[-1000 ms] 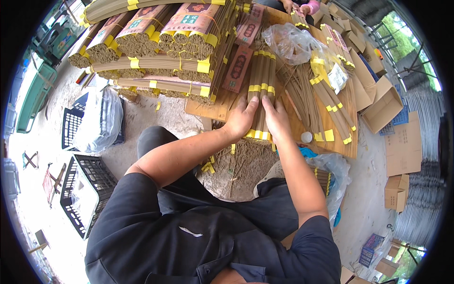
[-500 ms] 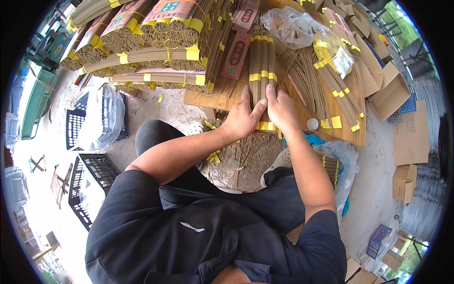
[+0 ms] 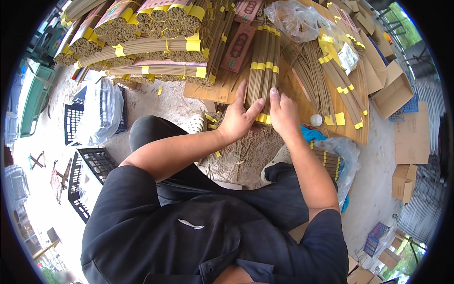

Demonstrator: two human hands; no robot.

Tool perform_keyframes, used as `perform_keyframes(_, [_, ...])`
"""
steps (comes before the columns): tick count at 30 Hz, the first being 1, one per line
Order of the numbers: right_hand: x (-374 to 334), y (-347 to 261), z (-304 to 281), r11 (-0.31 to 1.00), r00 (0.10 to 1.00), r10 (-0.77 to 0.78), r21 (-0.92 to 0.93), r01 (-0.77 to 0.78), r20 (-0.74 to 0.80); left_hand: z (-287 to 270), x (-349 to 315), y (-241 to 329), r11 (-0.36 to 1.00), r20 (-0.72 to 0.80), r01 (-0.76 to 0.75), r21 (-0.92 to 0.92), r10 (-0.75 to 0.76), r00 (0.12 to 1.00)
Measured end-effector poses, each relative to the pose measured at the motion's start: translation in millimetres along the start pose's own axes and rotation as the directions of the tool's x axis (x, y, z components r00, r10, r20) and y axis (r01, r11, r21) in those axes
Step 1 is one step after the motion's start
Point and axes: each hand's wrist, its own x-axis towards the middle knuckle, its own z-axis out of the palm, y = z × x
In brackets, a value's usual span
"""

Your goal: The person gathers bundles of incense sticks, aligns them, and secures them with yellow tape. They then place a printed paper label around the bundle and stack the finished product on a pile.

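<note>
Several incense stick bundles [image 3: 263,52], banded with yellow paper, lie side by side on the wooden table [image 3: 203,92]. My left hand [image 3: 236,118] grips their near end from the left, its thumb on top and its index finger stretched along the side. From the right, my right hand [image 3: 284,114] holds the same end, thumb along the top. The near ends reach slightly past the table edge; the fingers underneath are hidden. Just left of the bundles lies a pink printed label [image 3: 238,48].
Wrapped incense bundles [image 3: 172,23] are stacked high at the far left. Loose incense sticks [image 3: 312,75], banded bundles [image 3: 343,90], a small white cup [image 3: 316,119] and a clear plastic bag [image 3: 293,20] lie to the right. Black crates [image 3: 90,165] stand left, cardboard boxes [image 3: 391,90] right.
The near part of the bundles has shifted slightly left and their far ends right, so they lie more tilted. My right hand has slid a little toward me; both hands stay on them.
</note>
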Motion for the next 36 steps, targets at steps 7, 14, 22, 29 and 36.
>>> perform_keyframes(7, [-2.6,-2.1,-0.3,1.0,0.997,-0.011,-0.027,0.013,0.075,-7.6,0.8,-5.0,0.975,0.049,0.183,-0.125,-0.178,0.983])
perform_keyframes(14, [-9.6,14.5,8.1,0.956,0.969,-0.246,0.175,0.236,0.035,-3.1,-7.8,-21.1,0.937,0.087,0.006,-0.349,0.026,0.996])
perform_keyframes(22, [-8.1,4.9,5.9,0.999,0.995,-0.028,-0.038,0.032,0.1,-5.4,-4.5,-12.4,0.938,0.145,0.126,-0.323,-0.083,0.986])
perform_keyframes(29, [99.8,-3.0,-45.5,0.997,0.987,-0.058,0.039,0.064,-0.147,-10.1,-27.8,-22.1,0.833,-0.011,0.193,-0.518,-0.233,0.972])
perform_keyframes(36, [230.6,-34.2,-6.4,0.993,0.997,0.021,-0.11,-0.03,-0.076,-15.4,-9.0,-30.5,0.418,0.448,0.523,-0.743,-0.269,0.852])
